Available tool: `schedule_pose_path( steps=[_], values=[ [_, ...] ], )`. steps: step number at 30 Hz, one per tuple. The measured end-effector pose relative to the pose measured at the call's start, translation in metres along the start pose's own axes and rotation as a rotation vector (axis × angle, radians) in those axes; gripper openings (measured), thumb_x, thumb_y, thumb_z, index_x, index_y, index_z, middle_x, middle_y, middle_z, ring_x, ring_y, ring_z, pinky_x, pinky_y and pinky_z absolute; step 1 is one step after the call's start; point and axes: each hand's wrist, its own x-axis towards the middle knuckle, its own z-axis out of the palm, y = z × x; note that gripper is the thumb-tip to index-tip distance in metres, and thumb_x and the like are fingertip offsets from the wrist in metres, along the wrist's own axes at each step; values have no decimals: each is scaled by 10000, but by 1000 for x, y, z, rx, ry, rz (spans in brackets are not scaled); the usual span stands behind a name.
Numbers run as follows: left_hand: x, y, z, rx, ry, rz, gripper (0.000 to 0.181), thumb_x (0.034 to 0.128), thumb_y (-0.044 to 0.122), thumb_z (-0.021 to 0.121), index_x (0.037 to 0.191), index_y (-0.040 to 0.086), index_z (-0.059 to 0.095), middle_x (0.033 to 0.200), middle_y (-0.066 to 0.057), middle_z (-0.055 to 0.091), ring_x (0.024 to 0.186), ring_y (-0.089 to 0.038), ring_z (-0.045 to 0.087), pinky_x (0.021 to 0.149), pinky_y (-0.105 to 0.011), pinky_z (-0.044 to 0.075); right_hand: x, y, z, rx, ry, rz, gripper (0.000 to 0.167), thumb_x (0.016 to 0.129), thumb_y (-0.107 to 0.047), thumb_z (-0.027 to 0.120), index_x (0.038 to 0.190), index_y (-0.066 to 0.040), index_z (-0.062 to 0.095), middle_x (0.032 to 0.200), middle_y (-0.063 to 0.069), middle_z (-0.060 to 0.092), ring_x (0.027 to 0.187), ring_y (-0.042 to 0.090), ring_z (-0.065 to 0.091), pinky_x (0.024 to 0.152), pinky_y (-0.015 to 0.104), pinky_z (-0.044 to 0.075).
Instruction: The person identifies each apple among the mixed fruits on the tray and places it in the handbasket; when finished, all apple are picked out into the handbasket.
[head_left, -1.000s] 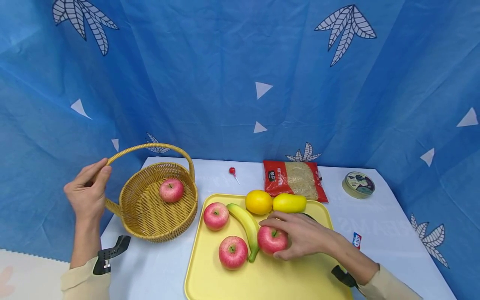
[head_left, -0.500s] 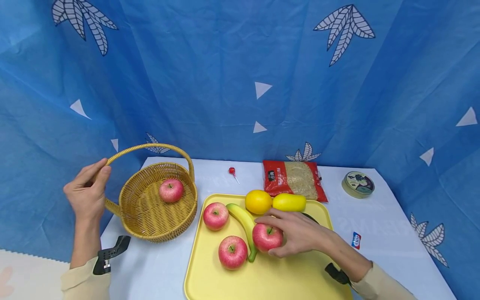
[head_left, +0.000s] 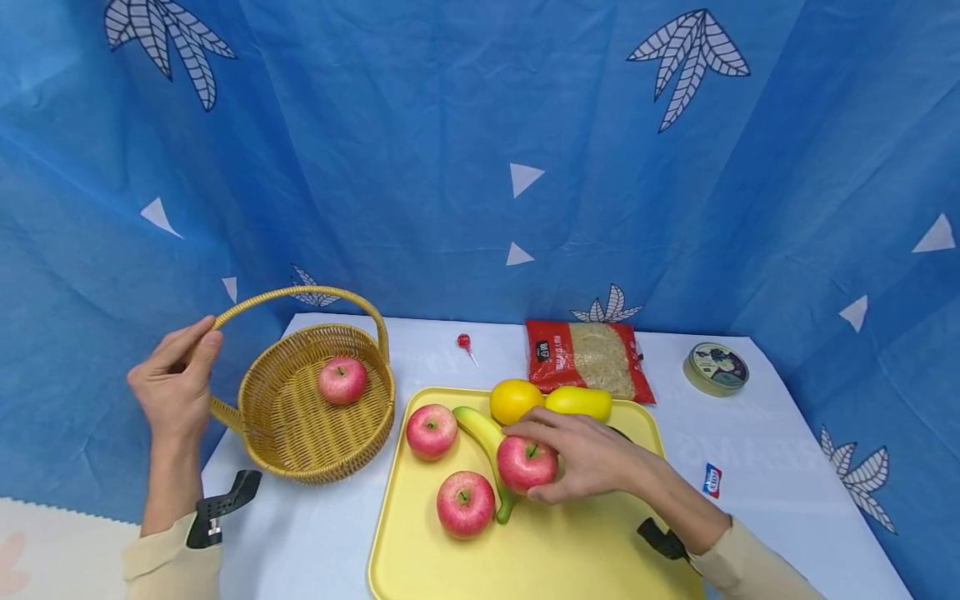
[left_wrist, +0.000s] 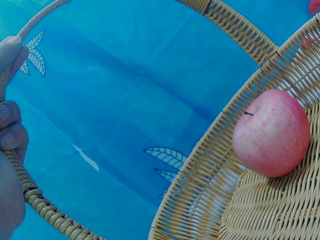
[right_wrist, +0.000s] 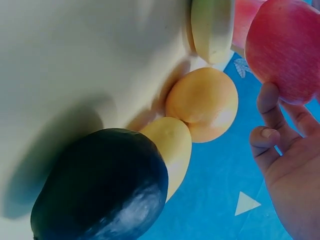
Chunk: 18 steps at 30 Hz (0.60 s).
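Printed blue curtain (head_left: 450,167) across the back, at twelve o'clock, with the tray as dial. Below, white-covered table (head_left: 787,508). On that, yellow tray (head_left: 592,554), with wicker basket (head_left: 330,468) just beside, towards ten o'clock, and red packet of dried noodles (head_left: 603,360) at one. At the basket's nine o'clock, left hand (head_left: 176,375) pinching the arched handle (left_wrist: 240,32) between thumb and fingers. Over mid-tray, right hand (head_left: 596,454) with thumb and fingers clamped round a red apple (head_left: 527,464), apparently lifted, overlapping the banana (head_left: 483,433) in the head view; contact unclear. Seemingly partway through loading apples: basket apple (head_left: 342,381) towards one o'clock inside, ten-o'clock apple (head_left: 431,432) and nine-o'clock apple (head_left: 465,505) left on the tray. Next, probably, more height to clear the fruit, then a carry towards ten and a gentle lowering under the handle. Also on the tray, dark avocado-like fruit (right_wrist: 105,185) at two, yellow mango (head_left: 581,403) at one, orange (head_left: 517,402) at twelve. Beyond, round tin (head_left: 716,369) at two, red lollipop (head_left: 464,342) at eleven, small wrapped sweet (head_left: 712,481) at three.
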Motion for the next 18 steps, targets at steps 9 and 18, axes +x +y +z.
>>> schedule_pose_path(
  steps=[9, 18],
  values=[
    [0, 1, 0, -4, -2, -4, 222, 859, -154, 690, 1073, -213, 670, 895, -51, 760, 611, -82, 512, 530, -122, 387, 6, -2, 0, -5, 13, -9, 712, 774, -606, 749, 1423, -471, 489, 1309, -206, 507, 945, 4, 550, 809, 257, 519],
    [0, 0, 0, 27, -10, 7, 221, 863, -148, 689, 1076, -207, 673, 911, -48, 763, 618, -76, 518, 536, -119, 392, 14, -7, 3, -3, 21, -25, 722, 774, -614, 747, 1428, -430, 504, 1312, -178, 513, 978, 21, 553, 818, 284, 527]
  ],
)
